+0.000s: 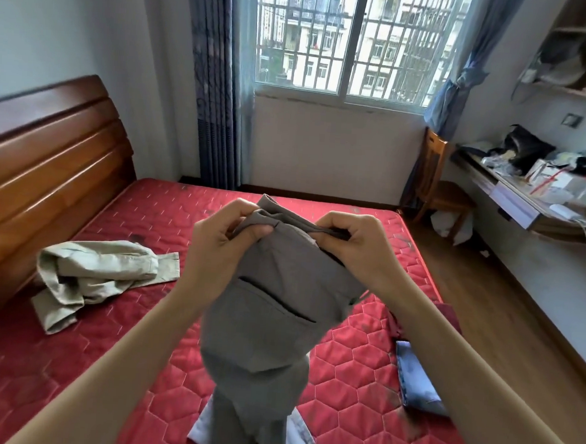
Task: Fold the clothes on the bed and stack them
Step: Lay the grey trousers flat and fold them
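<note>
Grey trousers [272, 309] hang in front of me over the red quilted mattress [112, 355], waistband up, a back pocket slit facing me. My left hand [221, 241] pinches the waistband at its left end. My right hand [355, 246] pinches the waistband at its right end. The trouser legs drop down to the bed near me. A crumpled beige garment [93, 274] lies on the left of the bed. A light blue cloth [415, 380] and a dark red one [450, 317] lie at the right, partly hidden by my right arm. A pale cloth [200, 429] peeks from under the trouser legs.
A wooden headboard [45, 158] stands at the left. The window [354, 40] with curtains is straight ahead. A wooden chair [437, 189] and a cluttered wall-mounted desk [540, 189] are at the right, with wooden floor [485, 302] beside the bed.
</note>
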